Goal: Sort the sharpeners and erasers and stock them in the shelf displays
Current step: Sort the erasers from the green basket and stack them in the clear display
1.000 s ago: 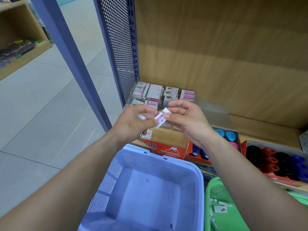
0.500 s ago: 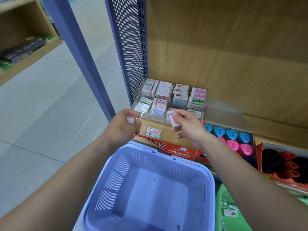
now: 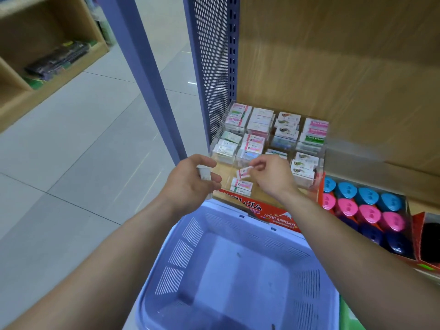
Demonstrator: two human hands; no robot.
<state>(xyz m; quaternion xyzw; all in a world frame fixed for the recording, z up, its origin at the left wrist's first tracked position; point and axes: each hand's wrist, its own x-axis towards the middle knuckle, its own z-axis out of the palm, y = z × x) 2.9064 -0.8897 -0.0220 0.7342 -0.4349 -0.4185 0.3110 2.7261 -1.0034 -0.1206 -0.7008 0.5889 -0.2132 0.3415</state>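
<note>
R hand [image 3: 270, 178], centre of frame, is curled, thumb & forefinger pinching a small white eraser [image 3: 243, 172] w/ a pink-marked sleeve. The eraser sits tilted, just above the front row of the clear display case [image 3: 320, 172], over a front compartment where two loose erasers [image 3: 241, 186] lie flat. It's not touching them. L hand [image 3: 190, 183], just left of centre, is also curled, fingers wrapped round a small white item [image 3: 204, 174]. That's mostly hidden by the fingers, so can't tell what it is. The hands are near each other but apart. The case stands on the shelf [image 3: 381, 172] against the perforated side panel [image 3: 212, 67]. Its back & middle compartments are filled w/ stacked erasers [image 3: 259, 122] in white, pink & green wrappers. A red box [image 3: 276, 214] marked HARD ERASER sits in front of the case, at the shelf edge. To the right of the case, a tray holds sharpeners [image 3: 366, 208] in rows: blue at back, pink in the middle, dark blue in front. A purple basket [image 3: 181, 253] fills the lower centre, under both forearms, only a few specks inside. A bit of a green basket [image 3: 350, 321] shows bottom right beside it.
</note>
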